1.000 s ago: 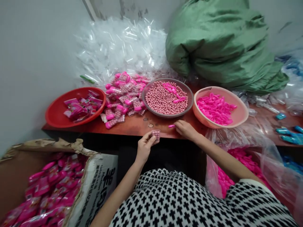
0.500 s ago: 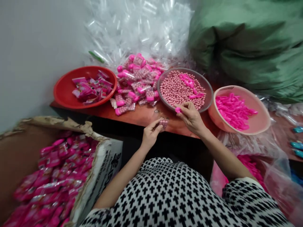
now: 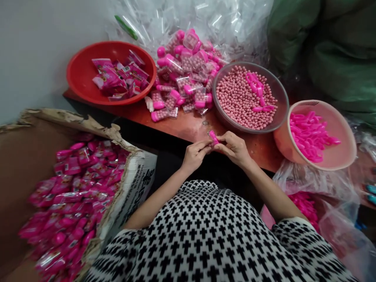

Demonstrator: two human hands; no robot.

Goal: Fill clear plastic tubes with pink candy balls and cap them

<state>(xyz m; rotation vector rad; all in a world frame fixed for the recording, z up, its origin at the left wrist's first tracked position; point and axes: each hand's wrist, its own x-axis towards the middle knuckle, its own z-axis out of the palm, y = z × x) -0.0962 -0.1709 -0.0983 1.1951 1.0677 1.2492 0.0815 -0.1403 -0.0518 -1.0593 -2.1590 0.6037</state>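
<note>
My left hand (image 3: 194,155) and my right hand (image 3: 235,148) meet over the front edge of the table. The right thumb and fingers pinch a bright pink plastic cap (image 3: 213,137). The left fingers are closed around a small clear container of pink beads, now mostly hidden behind them. The cap appears to sit against the container, but I cannot tell whether it is fitted on. Just beyond my right hand is a grey bowl (image 3: 221,116) of pink beads, with several pink plastic pieces (image 3: 255,87) lying on top.
Capped bead-filled containers (image 3: 183,84) are heaped behind a red bowl (image 3: 76,84) of pink packets. A pale pink bowl (image 3: 342,150) holds pink plastic parts. At left stands a torn carton (image 3: 138,188) of packed pink items. Clear empty containers (image 3: 217,23) and green sacks (image 3: 346,58) lie behind.
My two hands have come together, the right one moving left and down from the bead bowl's rim with the cap to the container. The view has tilted downward.
</note>
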